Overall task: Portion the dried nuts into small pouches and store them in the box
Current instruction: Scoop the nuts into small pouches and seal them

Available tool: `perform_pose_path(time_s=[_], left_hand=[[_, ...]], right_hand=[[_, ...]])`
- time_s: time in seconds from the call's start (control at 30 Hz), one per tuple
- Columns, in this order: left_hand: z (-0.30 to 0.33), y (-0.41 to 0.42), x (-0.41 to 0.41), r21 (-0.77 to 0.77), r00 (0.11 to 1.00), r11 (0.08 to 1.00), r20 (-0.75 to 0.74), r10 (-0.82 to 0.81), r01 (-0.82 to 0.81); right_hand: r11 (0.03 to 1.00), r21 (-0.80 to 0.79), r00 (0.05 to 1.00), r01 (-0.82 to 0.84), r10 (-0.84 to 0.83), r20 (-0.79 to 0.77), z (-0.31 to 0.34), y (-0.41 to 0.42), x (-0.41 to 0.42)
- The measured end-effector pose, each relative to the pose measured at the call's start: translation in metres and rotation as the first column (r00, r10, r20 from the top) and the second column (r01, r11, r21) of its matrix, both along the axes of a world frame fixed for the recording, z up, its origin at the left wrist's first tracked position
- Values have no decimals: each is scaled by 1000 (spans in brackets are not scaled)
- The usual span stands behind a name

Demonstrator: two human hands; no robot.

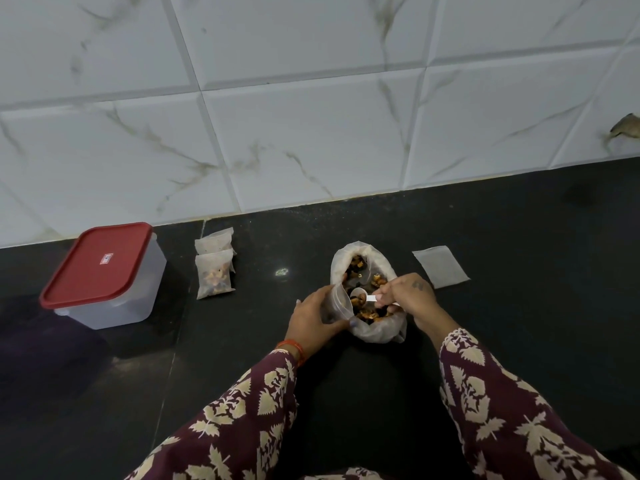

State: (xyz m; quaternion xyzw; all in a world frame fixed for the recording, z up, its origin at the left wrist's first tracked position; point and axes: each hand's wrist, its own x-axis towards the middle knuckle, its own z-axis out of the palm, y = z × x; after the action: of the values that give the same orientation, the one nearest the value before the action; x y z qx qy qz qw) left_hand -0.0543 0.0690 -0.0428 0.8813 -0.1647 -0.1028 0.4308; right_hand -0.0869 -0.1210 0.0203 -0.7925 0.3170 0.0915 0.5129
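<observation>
Black table (502, 237) under white wall tiles carries everything. At center, the left hand (317, 318) grips an open pouch (341, 303) beside the nut bag (367, 271). The right hand (408, 296) pinches a loaded spoon (360, 295).

1. I can't read any text in this view.
2. Box lid (98, 263), red: a small white sticker (107, 259) sits near its middle with a red mark on it. It's too small and blurred, so I can't make out letters or a brand.
3. Right hand (410, 295): there's a small dark mark on the back, near the knuckles. It could be a tattoo or a symbol; I can't read it.
4. Pouches (214, 263) and empty pouch (441, 267): I see no print on them.
</observation>
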Motion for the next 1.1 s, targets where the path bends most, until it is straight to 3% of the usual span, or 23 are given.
perform_pose_path(time_s=[0.13, 0.27, 0.33, 0.6, 1.1], left_hand=[[1, 1, 0, -18, 1000, 1000, -16, -13, 13], [2, 0, -2, -20, 1000, 1000, 12, -2, 3], [4, 0, -3, -9, 1000, 1000, 18, 0, 0], [12, -2, -4, 14, 999, 1000, -30, -10, 11], [25, 3, -7, -112, 1000, 994, -19, -11, 8]], right_hand=[[1000, 24, 1000, 6, -6, -16, 2, -3, -2], [966, -224, 992, -128, 126, -21, 1, 5, 3], [963, -229, 990, -143, 138, -36, 0, 7, 6], [994, 102, 987, 31, -15, -162, 7, -1, 7], [938, 288, 980, 193, -172, -97, 2, -7, -2]])
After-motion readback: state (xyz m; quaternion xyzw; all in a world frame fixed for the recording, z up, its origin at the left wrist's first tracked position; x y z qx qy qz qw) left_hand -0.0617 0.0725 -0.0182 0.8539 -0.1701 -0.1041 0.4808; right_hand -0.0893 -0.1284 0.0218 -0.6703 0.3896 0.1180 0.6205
